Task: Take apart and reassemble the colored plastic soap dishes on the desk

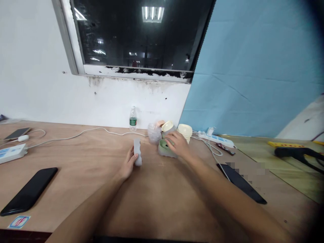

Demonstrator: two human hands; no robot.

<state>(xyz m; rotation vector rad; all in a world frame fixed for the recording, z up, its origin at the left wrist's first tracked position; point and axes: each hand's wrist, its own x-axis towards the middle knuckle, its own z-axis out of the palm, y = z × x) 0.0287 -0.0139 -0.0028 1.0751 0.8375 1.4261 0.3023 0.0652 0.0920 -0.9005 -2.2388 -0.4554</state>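
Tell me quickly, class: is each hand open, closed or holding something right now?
Left hand: closed on a whitish, wavy-edged piece.
Right hand: fingers at the green container; whether gripping cannot be told.

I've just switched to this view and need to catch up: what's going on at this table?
A person's left hand holds a pale wavy-edged piece on end. The right hand is over a green container; whether its fingers grip anything is unclear. Cream-topped containers and clear plastic ware sit just beyond, with a bottle upright near the wall. The two hands are apart.
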